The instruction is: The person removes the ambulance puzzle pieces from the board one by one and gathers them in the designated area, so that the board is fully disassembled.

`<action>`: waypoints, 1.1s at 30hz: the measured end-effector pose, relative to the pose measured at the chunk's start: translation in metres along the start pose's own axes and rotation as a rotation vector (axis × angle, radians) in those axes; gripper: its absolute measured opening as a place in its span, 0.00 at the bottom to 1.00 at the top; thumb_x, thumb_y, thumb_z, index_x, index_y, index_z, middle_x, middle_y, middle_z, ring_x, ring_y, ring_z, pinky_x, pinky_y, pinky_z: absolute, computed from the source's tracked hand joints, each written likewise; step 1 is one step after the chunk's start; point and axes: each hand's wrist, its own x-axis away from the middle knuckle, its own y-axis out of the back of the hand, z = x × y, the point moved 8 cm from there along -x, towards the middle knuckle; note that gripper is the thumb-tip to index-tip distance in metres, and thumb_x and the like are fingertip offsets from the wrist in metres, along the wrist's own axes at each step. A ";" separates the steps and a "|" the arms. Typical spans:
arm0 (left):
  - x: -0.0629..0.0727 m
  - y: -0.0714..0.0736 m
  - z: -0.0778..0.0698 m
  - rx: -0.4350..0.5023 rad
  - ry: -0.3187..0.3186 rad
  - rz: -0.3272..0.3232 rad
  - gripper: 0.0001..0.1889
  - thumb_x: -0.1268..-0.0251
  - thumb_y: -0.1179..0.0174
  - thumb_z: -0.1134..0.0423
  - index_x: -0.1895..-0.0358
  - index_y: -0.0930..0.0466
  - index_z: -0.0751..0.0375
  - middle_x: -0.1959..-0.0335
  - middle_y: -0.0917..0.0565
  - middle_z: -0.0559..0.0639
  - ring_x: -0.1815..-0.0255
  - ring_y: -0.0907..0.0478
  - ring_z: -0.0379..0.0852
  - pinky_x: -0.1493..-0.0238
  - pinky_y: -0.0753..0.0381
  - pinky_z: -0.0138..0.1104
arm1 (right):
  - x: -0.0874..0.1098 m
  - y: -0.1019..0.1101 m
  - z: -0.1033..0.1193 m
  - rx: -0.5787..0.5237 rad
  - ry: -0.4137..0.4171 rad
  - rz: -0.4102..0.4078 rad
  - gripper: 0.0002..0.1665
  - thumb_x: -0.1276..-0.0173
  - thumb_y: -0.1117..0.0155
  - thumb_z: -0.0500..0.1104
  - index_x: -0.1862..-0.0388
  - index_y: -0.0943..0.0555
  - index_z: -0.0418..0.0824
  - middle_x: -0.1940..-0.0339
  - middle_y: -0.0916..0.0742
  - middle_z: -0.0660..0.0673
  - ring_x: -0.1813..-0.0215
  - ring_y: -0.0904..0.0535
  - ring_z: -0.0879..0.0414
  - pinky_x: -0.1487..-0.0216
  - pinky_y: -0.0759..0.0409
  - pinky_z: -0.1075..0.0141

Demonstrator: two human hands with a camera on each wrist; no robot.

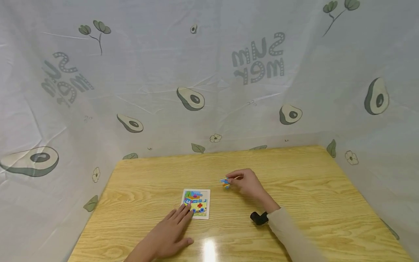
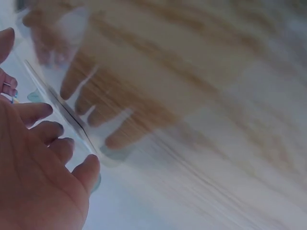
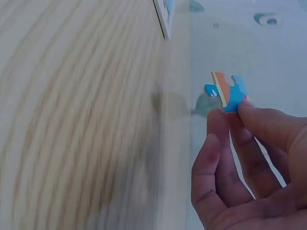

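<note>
A small jigsaw puzzle [image 1: 200,206] in a white frame lies on the table, its picture a yellow vehicle with a red cross. The left hand [image 1: 171,230] rests its fingertips on the puzzle's lower left, fingers extended and thumb spread; in the left wrist view the same hand [image 2: 43,158] is beside the puzzle's edge [image 2: 62,108]. To the right of the puzzle, the right hand [image 1: 246,182] pinches a jigsaw piece [image 3: 230,93] between thumb and fingers, raised above the table. The piece is blue and orange with a knob on one side.
A black cylindrical object [image 1: 259,218] is at the right wrist by the cream sleeve [image 1: 291,236]. The wooden table [image 1: 157,174] is bordered at the back and sides by a pale curtain [image 1: 229,120] printed with avocados. Glare shows near the table's front.
</note>
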 end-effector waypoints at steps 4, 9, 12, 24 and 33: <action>0.003 0.000 -0.001 0.002 -0.014 -0.006 0.44 0.20 0.58 0.30 0.15 0.45 0.57 0.13 0.44 0.55 0.12 0.45 0.56 0.18 0.35 0.56 | 0.004 0.022 -0.014 -0.047 -0.039 -0.025 0.17 0.27 0.29 0.41 0.44 0.12 0.33 0.46 0.09 0.36 0.52 0.11 0.46 0.52 0.10 0.57; 0.003 -0.001 -0.003 0.025 -0.014 0.005 0.44 0.20 0.58 0.31 0.15 0.46 0.58 0.13 0.44 0.56 0.12 0.45 0.56 0.18 0.35 0.57 | 0.012 0.053 -0.025 -0.067 -0.052 -0.057 0.17 0.26 0.30 0.40 0.44 0.13 0.30 0.52 0.08 0.33 0.52 0.10 0.40 0.52 0.09 0.53; 0.002 -0.002 -0.004 0.028 -0.006 0.005 0.44 0.20 0.59 0.30 0.15 0.45 0.57 0.13 0.45 0.55 0.13 0.44 0.56 0.19 0.35 0.58 | 0.017 0.071 -0.030 -0.054 -0.061 -0.076 0.16 0.26 0.30 0.40 0.45 0.13 0.31 0.52 0.08 0.33 0.52 0.09 0.41 0.52 0.08 0.54; 0.001 0.001 -0.006 0.018 0.015 0.024 0.44 0.21 0.59 0.29 0.15 0.45 0.57 0.12 0.45 0.55 0.13 0.44 0.56 0.18 0.36 0.57 | 0.034 0.123 -0.063 -0.029 -0.193 -0.016 0.22 0.23 0.33 0.42 0.38 0.17 0.27 0.50 0.09 0.34 0.58 0.11 0.52 0.57 0.10 0.62; -0.001 0.004 -0.005 0.026 0.020 0.049 0.44 0.21 0.59 0.29 0.15 0.46 0.56 0.12 0.45 0.54 0.12 0.45 0.55 0.18 0.36 0.57 | 0.044 0.149 -0.089 0.035 -0.270 0.005 0.25 0.21 0.35 0.43 0.36 0.19 0.26 0.56 0.07 0.43 0.61 0.12 0.58 0.63 0.13 0.66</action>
